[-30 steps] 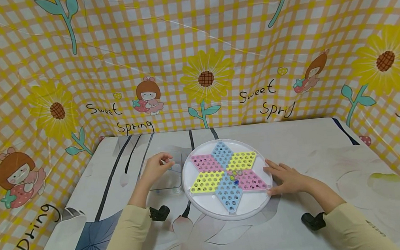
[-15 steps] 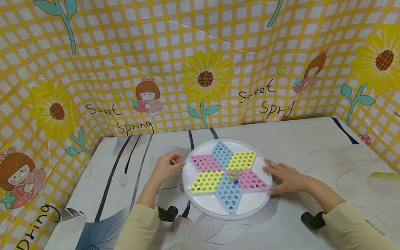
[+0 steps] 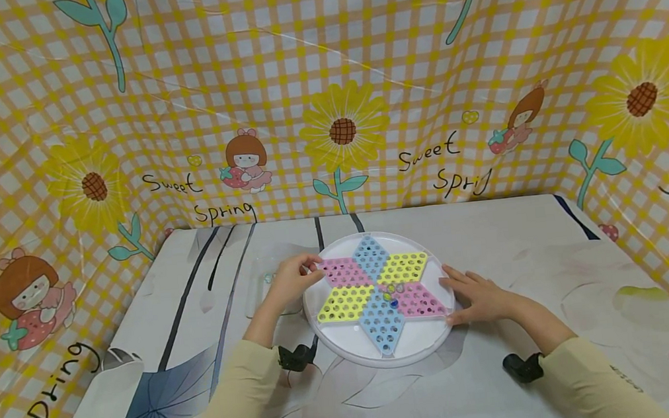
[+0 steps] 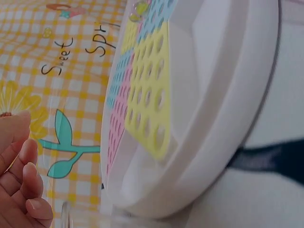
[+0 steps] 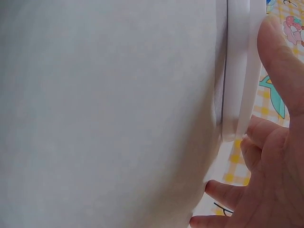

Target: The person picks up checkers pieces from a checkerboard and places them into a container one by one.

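A round white Chinese checkers board (image 3: 346,341) lies flat on the table, its star marked in pink, blue and yellow. Several glass marbles (image 3: 394,303) sit near the star's centre. At the board's left rim, by a pink point, is my left hand (image 3: 293,282). In the left wrist view its fingers (image 4: 33,180) are curled; whether a marble is between thumb and index cannot be seen. My right hand (image 3: 482,297) rests on the right rim with fingers spread. The right wrist view has its thumb (image 5: 275,52) against the rim's edge.
A clear plastic box (image 3: 253,292) stands left of the board, partly behind my left hand, with marbles (image 3: 268,278) inside. Black straps (image 3: 296,357) hang at both wrists. A checked yellow cloth (image 3: 274,61) walls the table's back and sides.
My left hand has moved right, from above the clear box to the board's left rim. The right hand has stayed on the rim, and the board has not moved.
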`<state>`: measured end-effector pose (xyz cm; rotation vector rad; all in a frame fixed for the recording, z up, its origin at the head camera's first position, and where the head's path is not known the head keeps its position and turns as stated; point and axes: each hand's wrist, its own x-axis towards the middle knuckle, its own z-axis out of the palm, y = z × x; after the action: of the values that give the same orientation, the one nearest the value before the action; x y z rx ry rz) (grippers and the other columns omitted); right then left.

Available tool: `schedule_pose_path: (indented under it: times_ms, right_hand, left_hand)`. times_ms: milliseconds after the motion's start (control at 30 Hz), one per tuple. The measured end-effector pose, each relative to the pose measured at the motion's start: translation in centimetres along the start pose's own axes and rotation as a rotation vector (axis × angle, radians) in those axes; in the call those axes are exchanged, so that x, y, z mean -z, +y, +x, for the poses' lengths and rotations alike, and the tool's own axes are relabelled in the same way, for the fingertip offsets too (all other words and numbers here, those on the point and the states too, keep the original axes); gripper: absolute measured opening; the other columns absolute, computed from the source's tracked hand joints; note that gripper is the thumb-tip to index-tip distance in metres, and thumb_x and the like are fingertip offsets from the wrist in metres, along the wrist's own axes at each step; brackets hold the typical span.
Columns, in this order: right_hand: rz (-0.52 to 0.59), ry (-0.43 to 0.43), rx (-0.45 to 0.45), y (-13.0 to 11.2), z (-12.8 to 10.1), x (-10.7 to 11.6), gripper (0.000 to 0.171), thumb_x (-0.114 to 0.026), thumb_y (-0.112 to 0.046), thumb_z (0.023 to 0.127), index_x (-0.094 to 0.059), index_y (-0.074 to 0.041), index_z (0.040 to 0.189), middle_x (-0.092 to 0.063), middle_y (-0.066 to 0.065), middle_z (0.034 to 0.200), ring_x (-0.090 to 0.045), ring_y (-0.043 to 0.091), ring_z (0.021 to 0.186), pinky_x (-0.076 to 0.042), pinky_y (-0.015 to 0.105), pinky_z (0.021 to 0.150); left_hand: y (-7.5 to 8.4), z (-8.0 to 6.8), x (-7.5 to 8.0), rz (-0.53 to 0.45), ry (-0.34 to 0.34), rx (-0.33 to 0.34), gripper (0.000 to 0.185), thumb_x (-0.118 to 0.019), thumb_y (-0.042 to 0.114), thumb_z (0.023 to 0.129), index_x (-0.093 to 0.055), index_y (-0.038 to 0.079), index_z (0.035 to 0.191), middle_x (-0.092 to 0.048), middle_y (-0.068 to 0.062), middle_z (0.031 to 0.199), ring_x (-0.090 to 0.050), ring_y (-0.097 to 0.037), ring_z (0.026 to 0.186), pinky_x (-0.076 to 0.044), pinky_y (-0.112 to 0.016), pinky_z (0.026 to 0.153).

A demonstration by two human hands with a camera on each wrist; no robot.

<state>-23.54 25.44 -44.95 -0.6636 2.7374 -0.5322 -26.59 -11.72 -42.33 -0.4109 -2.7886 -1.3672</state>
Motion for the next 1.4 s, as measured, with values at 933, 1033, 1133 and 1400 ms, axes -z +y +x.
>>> schedule_pose_path:
  times_ms: [933,1033,1133,1400]
  right_hand:
    - [0.001,0.002,-0.010,-0.1,-0.1,0.1,0.090,-0.066,-0.054,0.073,-0.034,0.001,0.137,-0.015,0.025,0.147,-0.016,0.061,0.124,-0.014,0.075,0.090]
    - [0.000,-0.001,-0.014,-0.2,-0.2,0.1,0.090,-0.066,-0.054,0.073,-0.035,0.001,0.137,-0.014,0.025,0.147,-0.016,0.061,0.124,-0.014,0.075,0.090]
    - [0.002,-0.002,-0.015,-0.3,-0.2,0.1,0.089,-0.066,-0.054,0.074,-0.035,0.001,0.137,-0.014,0.024,0.147,-0.016,0.061,0.124,-0.014,0.075,0.090]
    - [-0.003,-0.002,-0.010,-0.3,-0.3,0.2,0.089,-0.067,-0.053,0.074,-0.035,0.001,0.137,-0.014,0.025,0.147,-0.016,0.062,0.123,-0.015,0.075,0.090]
  left_hand:
    - [1.8,0.3,-3.2,-0.032,-0.115,-0.058,0.029,-0.064,0.019,0.085,-0.062,0.006,0.111,-0.056,-0.001,0.084,-0.046,-0.011,0.069,-0.039,-0.019,0.059]
    - [2.0,0.3,-3.6,-0.046,-0.126,-0.061,0.028,-0.064,0.019,0.085,-0.062,0.005,0.110,-0.057,-0.001,0.083,-0.046,-0.011,0.068,-0.039,-0.019,0.058]
    - [2.2,0.3,-4.0,-0.071,-0.139,-0.074,0.028,-0.064,0.017,0.085,-0.062,0.004,0.109,-0.056,-0.001,0.083,-0.045,-0.011,0.068,-0.039,-0.019,0.058]
    - [3.1,0.2,-5.0,-0.062,-0.183,-0.113,0.027,-0.064,0.017,0.085,-0.062,0.002,0.107,-0.056,-0.001,0.082,-0.046,-0.009,0.070,-0.039,-0.018,0.061]
